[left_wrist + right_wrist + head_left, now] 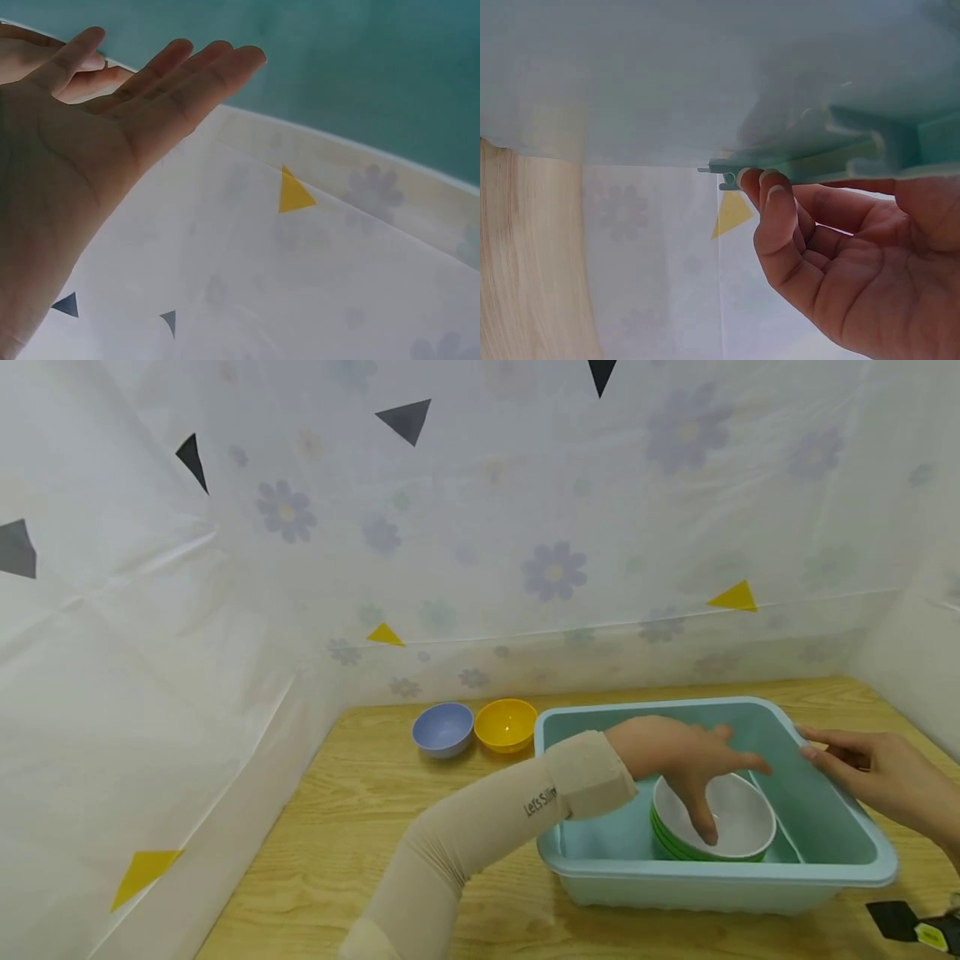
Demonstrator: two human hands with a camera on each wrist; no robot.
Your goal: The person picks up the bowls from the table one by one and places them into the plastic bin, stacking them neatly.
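The person's left hand [686, 760] reaches into the light teal plastic basin [847, 852] that stands on the wooden desk [352, 827]. Its fingers [187, 71] are straight and only a little apart, and they point down into the white bowl [742, 827]; the fingertips touch the inside of this bowl, and nothing is gripped. The white bowl sits on top of a stack of green bowls [663, 843], inside the basin, toward its near right part. The right hand [877, 772] is at the right rim of the basin; in the right wrist view its fingers [776, 217] are curled under the rim's edge and hold it. Behind the basin, on its left, a yellow bowl [506, 724] and a blue-grey bowl [443, 728] stand just beside each other on the desk. A white flowered sheet [480, 527] with coloured triangles hangs around the desk.
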